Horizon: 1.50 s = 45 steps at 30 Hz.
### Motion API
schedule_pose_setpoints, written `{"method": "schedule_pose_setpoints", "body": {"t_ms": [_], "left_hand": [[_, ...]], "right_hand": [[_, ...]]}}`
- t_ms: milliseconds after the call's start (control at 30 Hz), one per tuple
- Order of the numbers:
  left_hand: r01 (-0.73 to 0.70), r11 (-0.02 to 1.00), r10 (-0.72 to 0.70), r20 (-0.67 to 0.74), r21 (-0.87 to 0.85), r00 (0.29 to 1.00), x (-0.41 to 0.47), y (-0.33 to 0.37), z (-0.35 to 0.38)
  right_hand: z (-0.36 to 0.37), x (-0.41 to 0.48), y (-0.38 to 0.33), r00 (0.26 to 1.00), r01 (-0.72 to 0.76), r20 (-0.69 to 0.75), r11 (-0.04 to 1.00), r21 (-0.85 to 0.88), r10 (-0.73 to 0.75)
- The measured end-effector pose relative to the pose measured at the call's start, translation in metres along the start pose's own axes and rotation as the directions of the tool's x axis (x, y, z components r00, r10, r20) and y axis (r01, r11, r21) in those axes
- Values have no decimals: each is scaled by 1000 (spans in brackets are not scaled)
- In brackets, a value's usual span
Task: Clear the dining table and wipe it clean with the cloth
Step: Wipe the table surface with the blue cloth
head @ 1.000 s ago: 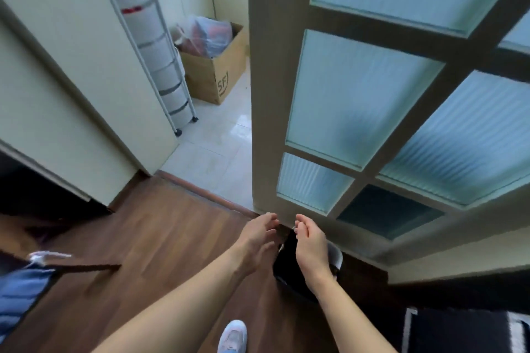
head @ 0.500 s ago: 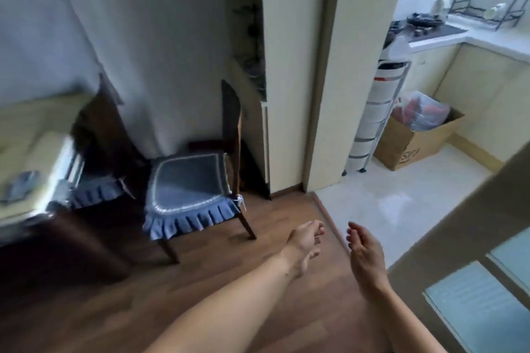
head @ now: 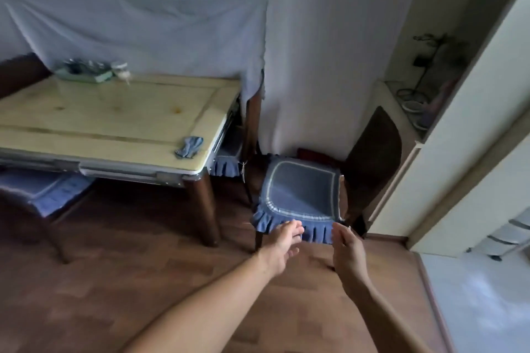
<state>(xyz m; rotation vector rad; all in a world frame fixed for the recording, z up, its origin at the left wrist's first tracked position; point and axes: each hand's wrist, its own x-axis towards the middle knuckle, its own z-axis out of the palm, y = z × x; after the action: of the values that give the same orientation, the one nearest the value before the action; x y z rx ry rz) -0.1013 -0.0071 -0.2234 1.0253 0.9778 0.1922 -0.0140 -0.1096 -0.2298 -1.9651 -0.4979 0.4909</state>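
Dining table, pale yellow rectangular top with a metal edge and dark wooden legs (head: 114, 117), sits left of view, well apart from both hands. Small crumpled blue cloth (head: 189, 147) lies on its near right corner, nothing touching it. At the far side of the top: a green tray of blurred items (head: 86, 71), with a small clear jar (head: 122, 70) just beside it. A few brownish stains show on the top.

Left hand (head: 282, 246) and right hand (head: 345, 249) hang out front over the brown wooden floor (head: 143, 281), near a dark wooden chair with a blue frilled cushion (head: 301, 195). Both are empty, fingers loose and slightly apart, holding nothing.

Step, by my read: approaching the table, wiping not yet begun. Next move calls for getting to that corner and picking up the cloth. Tray and jar likely need lifting off first.
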Motion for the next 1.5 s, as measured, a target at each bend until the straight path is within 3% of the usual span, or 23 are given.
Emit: {"method": "schedule_pose_setpoints", "body": {"t_ms": [333, 600, 1067, 1500], "left_hand": [[-91, 972, 44, -210, -216, 977, 15, 57, -208], [-136, 940, 23, -339, -313, 941, 11, 76, -310], [-201, 851, -47, -452, -485, 891, 60, 124, -365], [-277, 816, -43, -530, -507, 847, 107, 172, -391]], "right_hand": [[190, 5, -104, 974, 49, 223, 997, -63, -34], [288, 2, -146, 932, 155, 336, 987, -43, -132], [370, 83, -194, 824, 319, 505, 947, -41, -256], [436, 150, -220, 705, 386, 659, 922, -44, -264]]}}
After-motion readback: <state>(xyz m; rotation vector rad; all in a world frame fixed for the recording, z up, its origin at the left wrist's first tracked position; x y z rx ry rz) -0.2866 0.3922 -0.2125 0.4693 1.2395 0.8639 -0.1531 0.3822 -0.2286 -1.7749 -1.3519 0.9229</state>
